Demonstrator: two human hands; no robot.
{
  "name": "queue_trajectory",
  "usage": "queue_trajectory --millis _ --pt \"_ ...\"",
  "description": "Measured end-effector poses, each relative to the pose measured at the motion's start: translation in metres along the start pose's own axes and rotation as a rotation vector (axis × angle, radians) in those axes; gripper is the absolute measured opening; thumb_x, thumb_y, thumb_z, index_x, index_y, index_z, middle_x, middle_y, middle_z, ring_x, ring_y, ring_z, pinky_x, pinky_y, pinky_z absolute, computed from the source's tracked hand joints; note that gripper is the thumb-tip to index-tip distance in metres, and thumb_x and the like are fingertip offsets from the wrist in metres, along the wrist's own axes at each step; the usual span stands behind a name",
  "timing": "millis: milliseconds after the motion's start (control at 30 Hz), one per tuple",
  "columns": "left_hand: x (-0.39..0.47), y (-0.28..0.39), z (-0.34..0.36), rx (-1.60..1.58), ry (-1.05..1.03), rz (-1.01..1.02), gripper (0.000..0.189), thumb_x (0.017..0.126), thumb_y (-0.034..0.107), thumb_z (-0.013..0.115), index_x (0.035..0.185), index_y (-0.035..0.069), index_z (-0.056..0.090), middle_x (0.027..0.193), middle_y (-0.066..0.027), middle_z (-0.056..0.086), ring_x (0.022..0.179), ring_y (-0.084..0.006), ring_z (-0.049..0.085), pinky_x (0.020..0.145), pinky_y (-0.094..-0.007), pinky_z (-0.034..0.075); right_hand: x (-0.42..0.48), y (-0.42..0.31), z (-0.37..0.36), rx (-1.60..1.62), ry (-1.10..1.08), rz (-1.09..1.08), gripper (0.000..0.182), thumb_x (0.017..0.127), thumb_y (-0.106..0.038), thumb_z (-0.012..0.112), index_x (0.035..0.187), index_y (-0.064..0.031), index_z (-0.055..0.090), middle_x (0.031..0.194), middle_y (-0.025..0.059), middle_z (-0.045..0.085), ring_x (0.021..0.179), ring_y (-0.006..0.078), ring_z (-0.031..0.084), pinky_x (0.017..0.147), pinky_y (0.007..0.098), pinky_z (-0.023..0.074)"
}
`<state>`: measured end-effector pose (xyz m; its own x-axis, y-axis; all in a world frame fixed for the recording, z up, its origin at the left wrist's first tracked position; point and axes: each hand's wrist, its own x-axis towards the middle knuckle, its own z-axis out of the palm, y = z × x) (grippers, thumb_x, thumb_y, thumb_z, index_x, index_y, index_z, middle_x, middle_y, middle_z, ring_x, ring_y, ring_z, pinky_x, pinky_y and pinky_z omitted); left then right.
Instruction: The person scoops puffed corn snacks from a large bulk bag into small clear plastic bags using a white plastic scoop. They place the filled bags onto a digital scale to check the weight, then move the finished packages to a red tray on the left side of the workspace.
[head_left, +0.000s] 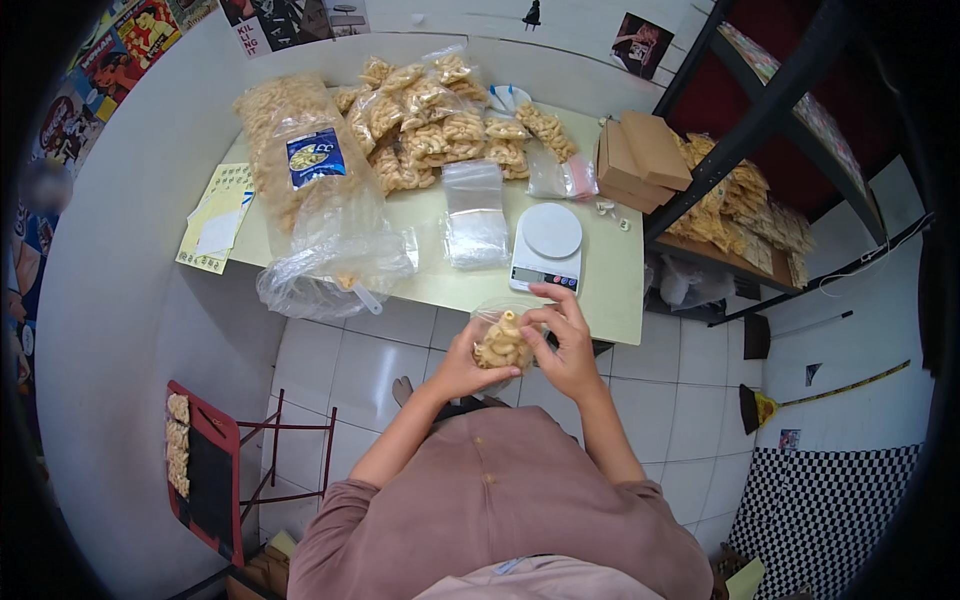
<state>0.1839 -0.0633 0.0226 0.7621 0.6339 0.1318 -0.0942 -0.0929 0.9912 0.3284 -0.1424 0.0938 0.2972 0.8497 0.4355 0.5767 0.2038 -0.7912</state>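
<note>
My left hand (469, 367) is closed around a small clear plastic bag of curled snacks (499, 346), upright in front of my body. My right hand (561, 341) is at the bag's upper right side, its fingers bent by the rim; whether they pinch the plastic is unclear. Just beyond my hands is a white digital kitchen scale (551, 238) with nothing on its round plate. Left of it lies a stack of clear plastic bags (475, 217). A large open plastic sack of snacks (289, 161) lies further left, with a white scoop handle (367, 298) at its mouth.
Filled snack bags (427, 124) are heaped at the back of the pale green table (611, 300). Cardboard boxes (641, 161) stand at its right end, beside a shelf with more bags (727, 199). Yellow sheets (217, 217) lie at the left edge. A red-framed folding chair (214, 472) stands lower left.
</note>
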Motion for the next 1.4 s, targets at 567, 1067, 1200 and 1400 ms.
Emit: queue_trajectory --millis 567,1067,1200,1400 --pt "-0.002 -0.002 -0.018 -0.09 -0.09 -0.174 0.062 0.062 0.017 0.076 0.114 0.002 0.045 0.098 -0.0078 0.058 0.09 -0.0141 0.055 0.078 -0.0273 0.045 -0.004 0.004 0.001 0.079 -0.037 0.184 0.014 0.069 -0.001 0.064 0.082 -0.0006 0.063 0.104 0.0112 0.053 0.086 0.0202 0.057 0.075 0.0297 0.0454" --pt "0.007 -0.014 -0.025 -0.269 -0.022 -0.234 0.027 0.079 0.011 0.06 0.103 0.001 0.052 0.098 -0.0063 0.057 0.09 -0.0117 0.053 0.079 -0.0258 0.043 -0.002 0.007 0.022 0.105 -0.154 0.286 0.009 0.072 -0.003 0.061 0.08 0.0014 0.06 0.083 0.0118 0.06 0.076 0.0218 0.059 0.068 0.0286 0.0457" --pt "0.015 -0.013 -0.028 -0.221 -0.002 -0.155 0.018 0.079 0.01 0.06 0.094 0.001 0.056 0.092 -0.0044 0.058 0.085 -0.0102 0.053 0.076 -0.0244 0.043 -0.001 0.017 0.031 0.054 -0.038 0.109 0.009 0.071 0.0 0.062 0.08 0.001 0.061 0.075 0.0086 0.059 0.066 0.0172 0.057 0.061 0.0252 0.0447" --pt "0.021 -0.018 -0.03 -0.17 0.024 -0.147 0.011 0.078 0.01 0.061 0.084 0.001 0.059 0.087 -0.0041 0.059 0.084 -0.01 0.054 0.074 -0.0233 0.042 -0.002 0.015 0.032 0.076 -0.036 0.312 0.017 0.072 -0.003 0.059 0.088 0.0005 0.06 0.077 0.0126 0.059 0.071 0.0259 0.059 0.067 0.0308 0.0451"
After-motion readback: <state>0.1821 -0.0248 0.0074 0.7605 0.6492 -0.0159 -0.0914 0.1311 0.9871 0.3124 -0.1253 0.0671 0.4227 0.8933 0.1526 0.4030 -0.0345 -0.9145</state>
